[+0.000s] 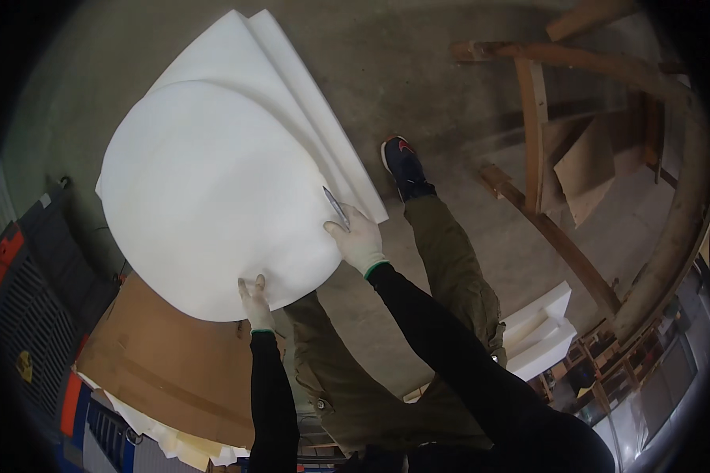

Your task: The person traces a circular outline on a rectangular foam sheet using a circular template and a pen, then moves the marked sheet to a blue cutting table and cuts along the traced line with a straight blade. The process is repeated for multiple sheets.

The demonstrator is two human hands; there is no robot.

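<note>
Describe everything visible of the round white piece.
The round white piece is broad, smooth and matt, perhaps foam, with a slightly uneven curved outline and faint shading near the left hand. It lies partly over a straight-edged white slab and overlaps cardboard in the view; contact there is unclear. That hand touches it near its lower edge; the right hand, gripping a grey tool, is over its right edge.

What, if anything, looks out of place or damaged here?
Two things: the brown sheet by the wooden frame at right sits askew, its outline uneven; and at lower left, ragged whitish material juts untidily from under the cardboard.
</note>
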